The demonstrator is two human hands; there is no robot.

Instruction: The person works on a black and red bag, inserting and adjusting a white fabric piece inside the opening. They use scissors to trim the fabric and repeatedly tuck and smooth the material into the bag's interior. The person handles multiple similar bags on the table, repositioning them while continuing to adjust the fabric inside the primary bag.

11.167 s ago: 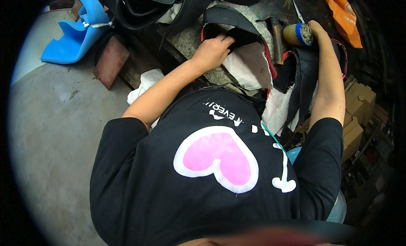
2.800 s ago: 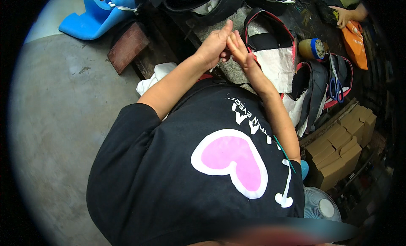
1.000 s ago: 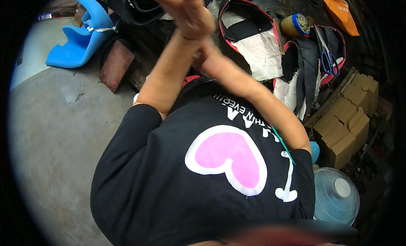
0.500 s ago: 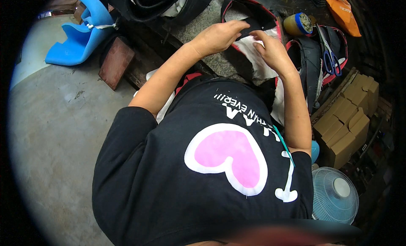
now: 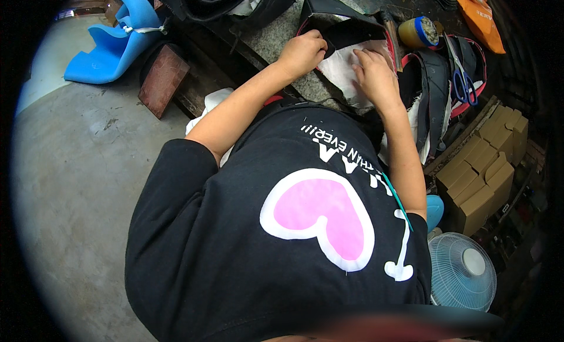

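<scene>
A black, red-edged curved piece with white lining (image 5: 342, 77) lies on the work surface in front of me; it looks like a sewn bag or shell part. At its left edge my left hand (image 5: 302, 54) is closed, with the fingers curled against the black material. My right hand (image 5: 377, 79) rests open on the white lining near the right edge, its fingers stretched out and slightly apart. Part of the piece is hidden under both hands.
Right of the piece are a yellowish jar with a blue rim (image 5: 418, 32), blue-handled scissors (image 5: 464, 86) and more black, red-edged parts (image 5: 433, 86). Cardboard boxes (image 5: 479, 171) and a fan (image 5: 464, 271) stand farther right. Blue foam (image 5: 111, 48) and a brown board (image 5: 164, 82) are at left.
Both hands were close together above the piece. My left hand has drawn back to the left edge and curled its fingers; my right hand has come down onto the white lining.
</scene>
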